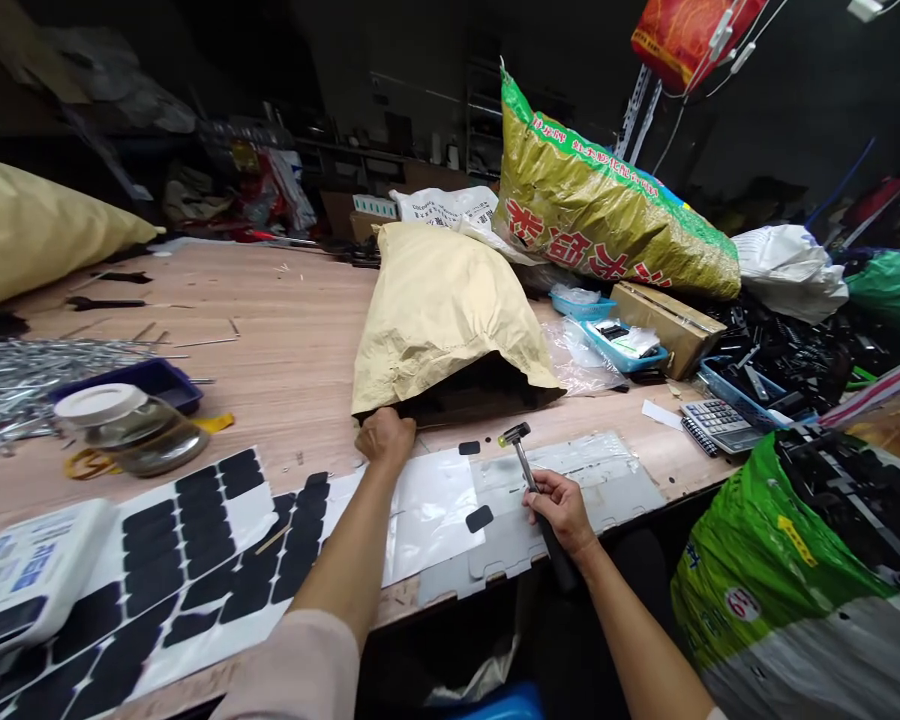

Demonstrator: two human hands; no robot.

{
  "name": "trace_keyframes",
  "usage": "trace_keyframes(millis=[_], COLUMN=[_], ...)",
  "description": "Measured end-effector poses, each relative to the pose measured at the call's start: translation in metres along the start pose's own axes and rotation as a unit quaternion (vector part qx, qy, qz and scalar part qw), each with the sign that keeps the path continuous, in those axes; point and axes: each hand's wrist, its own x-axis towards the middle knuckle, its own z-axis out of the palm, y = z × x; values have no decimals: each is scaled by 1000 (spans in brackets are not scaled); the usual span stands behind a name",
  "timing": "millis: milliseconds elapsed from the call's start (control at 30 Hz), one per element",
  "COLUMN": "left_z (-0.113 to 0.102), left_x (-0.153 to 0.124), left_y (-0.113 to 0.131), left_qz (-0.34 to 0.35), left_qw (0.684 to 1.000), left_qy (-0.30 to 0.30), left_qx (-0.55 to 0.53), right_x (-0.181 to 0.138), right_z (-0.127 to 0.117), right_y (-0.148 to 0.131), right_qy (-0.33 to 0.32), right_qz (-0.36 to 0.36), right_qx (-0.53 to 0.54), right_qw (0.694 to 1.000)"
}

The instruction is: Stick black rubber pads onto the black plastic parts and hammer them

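Observation:
My right hand (pixel 559 510) grips a small hammer (pixel 525 460) by its dark handle, with the yellow-tipped head raised over a grey board (pixel 592 490). My left hand (pixel 386 437) is closed at the left corner of the open mouth of a large tan paper bag (pixel 450 300); its fingertips are partly hidden there. The bag lies on its side with its dark opening toward me. Between my hands are a white plastic sheet (pixel 435 510) and a black rounded pad (pixel 479 518). Another small black pad (pixel 469 448) lies near the bag's mouth.
Sheets of black stickers (pixel 247 560), a lidded jar (pixel 131 430) and a pile of metal rods (pixel 37 385) are on the left. A calculator (pixel 720 422), a cardboard box (pixel 664 325) and blue baskets stand right. A filled green sack (pixel 765 580) stands beside the table's right edge.

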Motion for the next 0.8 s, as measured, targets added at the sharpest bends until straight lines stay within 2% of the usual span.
trace_keyframes(millis=[67, 100, 133, 233, 333, 467, 600, 800], left_z=[2, 3, 6, 19, 38, 52, 54, 57], left_x=[-17, -29, -42, -81, -106, -109, -101, -99], left_y=[-1, -2, -2, -3, -5, -12, -21, -23], left_qz=[-40, -27, 13, 142, 221, 237, 228, 219], left_qw=[995, 993, 993, 988, 970, 967, 968, 970], left_qy=[74, 96, 92, 1, -90, -97, -94, -95], left_qx=[51, 66, 69, 65, 56, 9, -42, -49], right_x=[0, 0, 0, -1, -2, -3, -4, -6], right_z=[0, 0, 0, 0, 0, 0, -1, -2], right_y=[-1, -2, -2, -2, -2, -2, 0, -5], right_qy=[3, 4, 7, 15, 14, 3, -12, -23], right_qz=[0, 0, 0, -3, -11, -15, -15, 4], right_qx=[5, 6, 6, 6, 1, -8, -18, -25], right_qw=[1000, 1000, 1000, 1000, 1000, 1000, 1000, 999])
